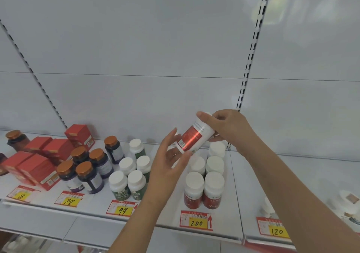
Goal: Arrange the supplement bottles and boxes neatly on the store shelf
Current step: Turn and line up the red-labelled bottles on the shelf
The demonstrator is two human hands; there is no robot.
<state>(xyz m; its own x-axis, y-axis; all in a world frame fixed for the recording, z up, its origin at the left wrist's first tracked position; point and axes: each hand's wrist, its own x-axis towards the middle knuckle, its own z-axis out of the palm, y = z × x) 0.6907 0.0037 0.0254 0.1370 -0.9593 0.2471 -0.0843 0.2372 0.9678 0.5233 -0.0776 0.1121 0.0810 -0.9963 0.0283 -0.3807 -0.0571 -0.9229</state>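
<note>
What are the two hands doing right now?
Left hand: open, fingers straight, touching the bottom of the red-label bottle.
Right hand: fingers curled round the bottle's cap end, holding it tilted above the shelf.

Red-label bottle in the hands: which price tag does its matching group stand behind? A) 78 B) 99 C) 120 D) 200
D: the red-label bottle tilted between both hands matches the white-capped red-label bottles standing right behind the 200 price tag.
</note>
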